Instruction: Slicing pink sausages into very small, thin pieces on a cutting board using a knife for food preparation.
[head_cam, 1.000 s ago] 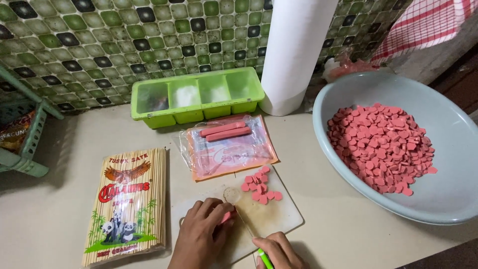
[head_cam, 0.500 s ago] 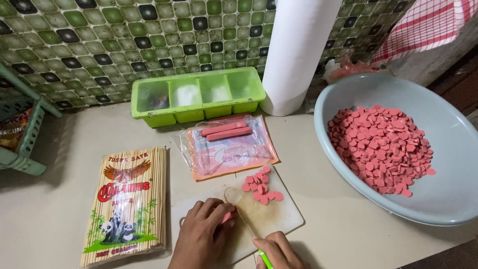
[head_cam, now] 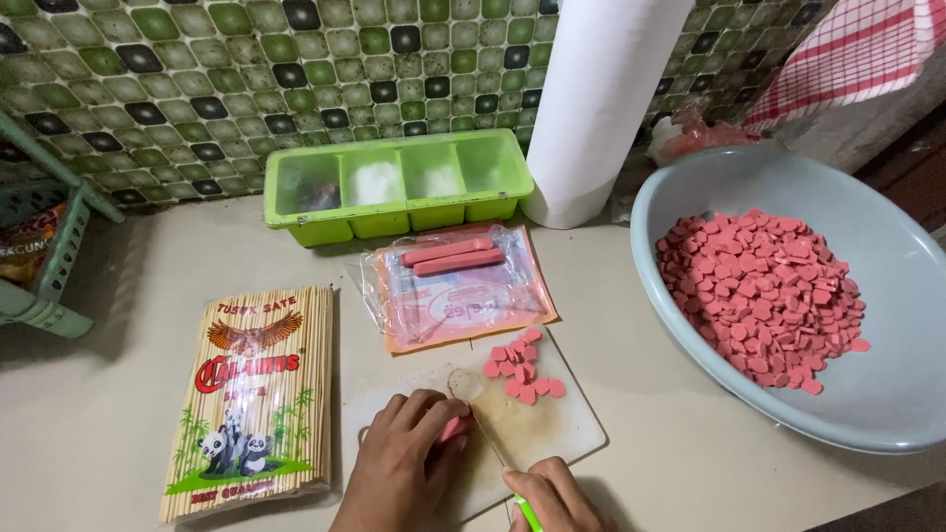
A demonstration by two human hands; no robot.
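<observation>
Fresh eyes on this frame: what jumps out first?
The big pale blue basin at right, heaped with pink sausage slices. Next, at the bottom centre, the left hand pins a pink sausage piece on the white cutting board while the right hand works a green-handled knife. At left lies a printed pack of bamboo skewers.

pink sausage [head_cam: 455, 429] | flat on white cutting board [head_cam: 562, 433] | partly hidden
</observation>
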